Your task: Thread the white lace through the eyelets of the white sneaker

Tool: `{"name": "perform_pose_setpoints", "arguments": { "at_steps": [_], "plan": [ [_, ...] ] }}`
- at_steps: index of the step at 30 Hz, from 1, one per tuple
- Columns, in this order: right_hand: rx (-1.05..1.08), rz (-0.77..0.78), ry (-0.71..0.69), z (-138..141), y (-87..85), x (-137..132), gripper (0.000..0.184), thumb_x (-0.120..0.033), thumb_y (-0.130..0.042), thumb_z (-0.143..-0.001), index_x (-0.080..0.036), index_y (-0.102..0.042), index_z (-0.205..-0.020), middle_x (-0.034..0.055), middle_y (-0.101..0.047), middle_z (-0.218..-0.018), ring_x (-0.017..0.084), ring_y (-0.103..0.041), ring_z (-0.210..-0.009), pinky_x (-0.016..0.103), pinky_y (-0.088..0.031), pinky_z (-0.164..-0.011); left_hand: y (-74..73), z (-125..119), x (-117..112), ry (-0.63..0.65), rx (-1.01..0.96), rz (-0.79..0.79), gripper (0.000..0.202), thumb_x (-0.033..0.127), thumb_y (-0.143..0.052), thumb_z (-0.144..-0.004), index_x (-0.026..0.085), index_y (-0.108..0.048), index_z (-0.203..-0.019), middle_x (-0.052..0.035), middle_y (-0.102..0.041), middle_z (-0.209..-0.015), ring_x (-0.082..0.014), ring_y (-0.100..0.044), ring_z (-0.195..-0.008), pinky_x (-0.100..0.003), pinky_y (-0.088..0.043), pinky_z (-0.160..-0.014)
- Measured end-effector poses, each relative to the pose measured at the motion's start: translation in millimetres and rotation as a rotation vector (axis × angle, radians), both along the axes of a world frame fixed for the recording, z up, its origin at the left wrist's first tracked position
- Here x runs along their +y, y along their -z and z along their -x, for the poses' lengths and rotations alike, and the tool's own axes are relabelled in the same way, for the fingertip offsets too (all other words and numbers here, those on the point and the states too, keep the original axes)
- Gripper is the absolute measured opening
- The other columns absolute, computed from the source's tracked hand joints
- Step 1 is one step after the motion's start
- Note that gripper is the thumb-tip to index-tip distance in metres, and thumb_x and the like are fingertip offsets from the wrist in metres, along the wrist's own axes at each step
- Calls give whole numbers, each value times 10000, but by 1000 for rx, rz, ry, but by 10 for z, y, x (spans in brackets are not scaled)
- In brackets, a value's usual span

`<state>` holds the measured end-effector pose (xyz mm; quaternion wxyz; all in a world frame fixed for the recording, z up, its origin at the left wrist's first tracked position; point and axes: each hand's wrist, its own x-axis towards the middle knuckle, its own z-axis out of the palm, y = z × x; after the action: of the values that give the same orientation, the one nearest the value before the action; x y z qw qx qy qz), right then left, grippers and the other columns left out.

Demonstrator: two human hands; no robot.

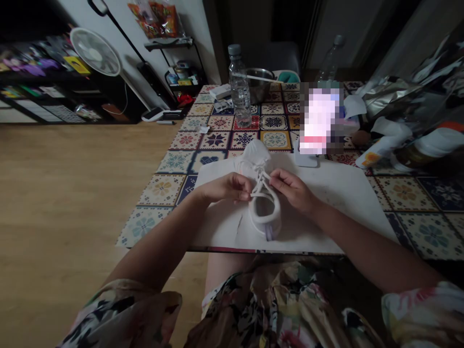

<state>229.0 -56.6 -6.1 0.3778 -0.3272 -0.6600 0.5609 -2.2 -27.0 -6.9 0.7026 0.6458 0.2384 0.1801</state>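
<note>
A person's two bare hands work at the white lace-up shoe [266,220] that stands upright at the middle of the near edge of a tabletop [159,191] patterned in multicoloured tiles. The shoe rests on a broad white sheet [326,208] with rounded far corners, its toe toward the far edge and its heel toward the near one. The left hand [228,187], fingers curled, draws thumb and fingertips together on the thin white laces [259,181] at the shoe's left side. The right hand [292,188] pinches the laces from the other side, thumb against forefinger, a little nearer the toe (the light is dim, so the exact grip of either hand is hard to make out).

Beyond the sheet's far edge stands a clear plastic bottle [239,92] with a grey cap, just beside a round steel bowl [261,89] with a slim pale stick [266,79] across its rim. A small white box [220,92] lies near the tabletop's far left corner. A glowing pinkish screen [319,121], blurred into blocks, rises behind the sheet, right of the shoe. Toward the tabletop's right side lies a white bottle with an orange picture [382,145]. Off the left edge, a white round fan [96,50] stands above the pale wooden floor [72,193].
</note>
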Motion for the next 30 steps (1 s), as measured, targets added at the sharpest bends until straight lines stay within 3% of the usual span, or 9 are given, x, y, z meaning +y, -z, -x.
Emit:
{"name": "perform_pose_setpoints", "arguments": {
  "at_steps": [3,8,10,14,17,20,24,30],
  "plan": [
    [68,59,23,13,43,37,318,-512,-647,-851,-209,-551,-845,-18,-571,-771,129,-513,-751,252,-422,-668,2,-1,26,-67,-36,-11,387,466,-832,-685,144,-623,-637,30,-554,-521,-54,-438,-434,-172,-325,-423],
    [187,120,126,-12,-15,83,306,-468,-704,-814,-214,-532,-818,-48,-497,-673,106,-462,-641,242,-386,-600,-74,72,20,82,74,-56,355,476,-798,-732,146,-667,-712,5,-597,-550,-88,-520,-486,-205,-391,-483],
    [300,71,197,-45,-79,84,273,-450,-693,-825,-228,-536,-842,-58,-465,-636,104,-453,-604,246,-387,-578,-91,109,16,-22,-10,-125,367,492,-797,-729,154,-658,-688,2,-590,-528,-100,-527,-496,-226,-398,-507],
    [385,-47,312,-95,-177,53,212,-431,-661,-860,-274,-571,-969,-67,-462,-647,86,-358,-502,232,-320,-467,-76,58,-29,-460,-410,-258,412,536,-792,-712,194,-577,-629,63,-432,-411,-88,-429,-449,-250,-389,-539],
    [251,-91,329,-52,-151,-6,247,-493,-650,-871,-249,-621,-905,-50,-509,-651,83,-387,-505,221,-336,-452,-55,-94,-120,-475,-449,-328,364,505,-788,-736,197,-626,-628,42,-476,-449,-92,-449,-471,-253,-394,-534],
    [82,-261,311,36,-86,-75,286,-488,-648,-882,-215,-676,-802,-15,-576,-654,111,-522,-606,251,-450,-565,-42,-246,-231,-452,-306,-405,307,472,-799,-740,180,-731,-674,-52,-652,-711,-141,-606,-686,-279,-478,-621],
    [-2,-590,313,100,-50,-131,113,-308,-664,-900,-229,-737,-864,13,-673,-729,135,-608,-691,279,-501,-655,-27,-355,-328,-575,-263,-292,297,445,-849,-682,172,-740,-727,-16,-638,-696,-105,-582,-612,-229,-473,-558],
    [-11,-728,313,97,-64,-140,164,-157,-656,-892,-253,-747,-988,24,-722,-794,136,-653,-711,266,-527,-649,4,-415,-359,-661,-355,-46,380,358,-927,-569,168,-686,-793,34,-636,-631,-69,-563,-518,-180,-470,-511]
  ]
}}
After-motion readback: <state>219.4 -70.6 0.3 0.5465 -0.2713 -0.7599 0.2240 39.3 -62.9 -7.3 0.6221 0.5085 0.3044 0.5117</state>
